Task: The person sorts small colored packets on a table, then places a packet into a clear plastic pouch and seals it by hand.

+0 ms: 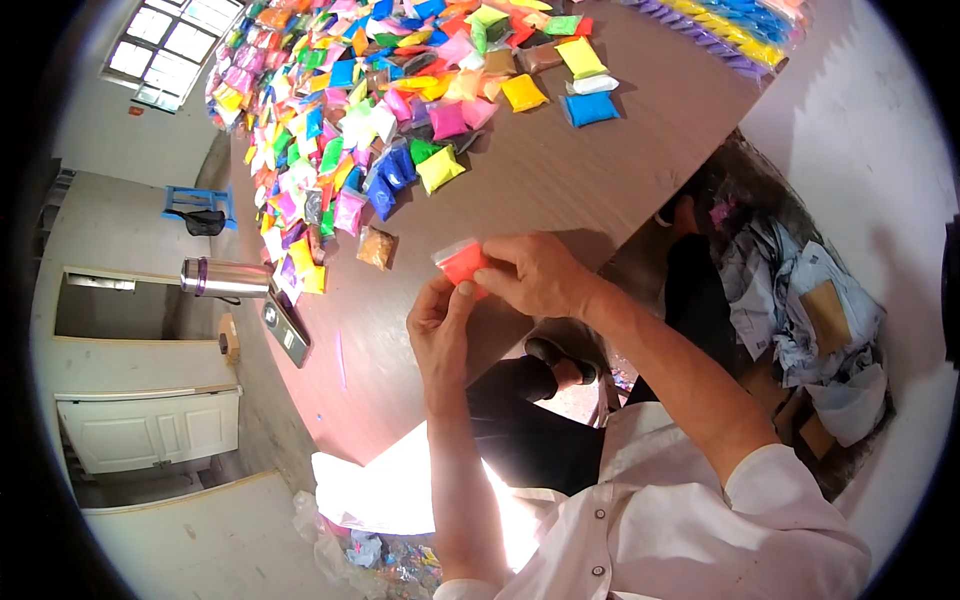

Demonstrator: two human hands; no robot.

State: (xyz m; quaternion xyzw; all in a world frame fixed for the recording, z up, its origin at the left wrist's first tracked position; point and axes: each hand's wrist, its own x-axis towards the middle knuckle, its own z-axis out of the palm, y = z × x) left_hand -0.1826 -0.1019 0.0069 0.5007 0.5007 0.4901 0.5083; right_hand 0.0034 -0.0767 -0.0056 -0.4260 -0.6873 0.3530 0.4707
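Pinching the red packet [461, 262] at their fingertips, left hand [437, 332] and right hand [548, 274] have the colourful pile [449, 120] beyond them; too strong squeezing (film looks thin) could burst it.

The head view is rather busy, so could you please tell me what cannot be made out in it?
In the head view:
- Red packet: part behind fingers.
- Heaped packets: lower ones, covered by others.
- Dark device: markings, too small.
- Stacked packets: cut off by top edge.
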